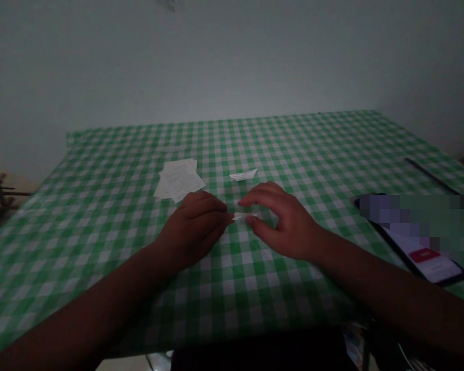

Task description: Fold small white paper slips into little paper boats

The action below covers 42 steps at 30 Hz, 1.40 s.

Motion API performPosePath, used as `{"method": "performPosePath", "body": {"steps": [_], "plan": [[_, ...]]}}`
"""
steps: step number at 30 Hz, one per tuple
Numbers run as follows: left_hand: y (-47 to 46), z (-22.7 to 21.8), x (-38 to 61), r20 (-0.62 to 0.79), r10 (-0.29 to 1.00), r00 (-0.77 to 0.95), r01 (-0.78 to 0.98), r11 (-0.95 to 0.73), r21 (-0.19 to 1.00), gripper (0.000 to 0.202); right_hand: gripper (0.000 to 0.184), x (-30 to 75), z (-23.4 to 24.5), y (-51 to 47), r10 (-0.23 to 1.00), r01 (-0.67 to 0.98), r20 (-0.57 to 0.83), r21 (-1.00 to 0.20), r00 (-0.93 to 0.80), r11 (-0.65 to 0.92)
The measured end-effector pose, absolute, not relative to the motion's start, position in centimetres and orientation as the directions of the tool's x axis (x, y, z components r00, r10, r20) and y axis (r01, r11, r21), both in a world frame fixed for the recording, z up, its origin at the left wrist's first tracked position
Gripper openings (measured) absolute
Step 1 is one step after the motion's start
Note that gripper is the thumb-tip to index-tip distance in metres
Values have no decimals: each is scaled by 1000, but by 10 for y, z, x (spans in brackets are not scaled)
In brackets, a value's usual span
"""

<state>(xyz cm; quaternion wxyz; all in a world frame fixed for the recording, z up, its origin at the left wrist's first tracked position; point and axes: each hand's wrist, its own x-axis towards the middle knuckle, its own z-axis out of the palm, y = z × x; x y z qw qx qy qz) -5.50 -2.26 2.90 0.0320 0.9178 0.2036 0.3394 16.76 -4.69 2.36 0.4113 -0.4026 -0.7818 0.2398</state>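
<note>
A small folded piece of white paper [238,216] is pinched at its left end by my left hand [195,225], whose fingers are pressed together low over the table. My right hand [284,219] curves around the paper's right side, its thumb and forefinger apart. The right thumb tip overlaps the paper's near edge; whether it touches cannot be made out. Just beyond my hands lies a folded paper piece [243,175], shaped like a little boat, with lines of print. A loose stack of printed paper sheets [180,178] rests beyond my left hand.
A green and white checked cloth [232,288] covers the table. At the right lies a phone [429,263] with a lit screen, partly blurred out. Farther back at that side is a thin dark stick-like object [431,175]. A pale wall [224,62] stands behind the table.
</note>
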Motion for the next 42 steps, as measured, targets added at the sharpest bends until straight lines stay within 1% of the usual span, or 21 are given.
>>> {"method": "performPosePath", "body": {"steps": [1, 2, 4, 7, 10, 17, 22, 24, 26, 29, 30, 33, 36, 40, 42], "plan": [[-23, 29, -55, 612, 416, 673, 364, -906, 216, 11, 20, 168, 24, -48, 757, 474, 526, -591, -387, 653], [-24, 28, -55, 614, 434, 659, 374, -898, 232, 10, 20, 168, 25, -49, 703, 506, 562, -493, -436, 708], [-26, 28, -53, 618, 455, 641, 382, -888, 257, 10, 15, 168, 24, -50, 649, 556, 581, -365, -490, 747], [-29, 27, -49, 605, 471, 643, 386, -881, 275, 8, 13, 167, 23, -51, 621, 596, 584, -272, -523, 756], [-31, 26, -48, 605, 468, 644, 392, -881, 265, 7, 15, 166, 23, -52, 617, 617, 576, -231, -536, 752], [-32, 30, -51, 625, 405, 667, 393, -904, 166, 13, 19, 165, 29, -52, 637, 637, 539, -221, -551, 738], [-28, 39, -57, 629, 414, 658, 460, -882, 100, 12, 18, 184, 28, -36, 660, 685, 539, -194, -524, 702], [-25, 42, -61, 646, 412, 643, 497, -866, 58, 12, 17, 194, 28, -27, 675, 718, 563, -194, -477, 669], [-23, 43, -65, 666, 389, 637, 509, -861, 16, 14, 14, 199, 28, -22, 680, 734, 606, -222, -412, 642], [-23, 42, -67, 668, 337, 663, 475, -880, -27, 19, 9, 194, 29, -26, 648, 685, 642, -253, -410, 684], [-24, 42, -66, 668, 326, 669, 462, -886, -30, 19, 7, 190, 29, -29, 634, 664, 652, -258, -416, 702], [-29, 40, -61, 665, 329, 671, 449, -893, -11, 17, 17, 178, 26, -40, 577, 602, 706, -265, -411, 753], [-33, 40, -57, 670, 351, 655, 461, -887, 14, 15, 25, 172, 24, -46, 552, 567, 715, -262, -430, 781], [-35, 41, -55, 664, 376, 647, 470, -882, 42, 15, 27, 170, 26, -49, 584, 579, 693, -288, -423, 762], [-36, 42, -53, 660, 373, 652, 456, -888, 51, 15, 25, 168, 27, -50, 603, 595, 679, -296, -419, 747]]}}
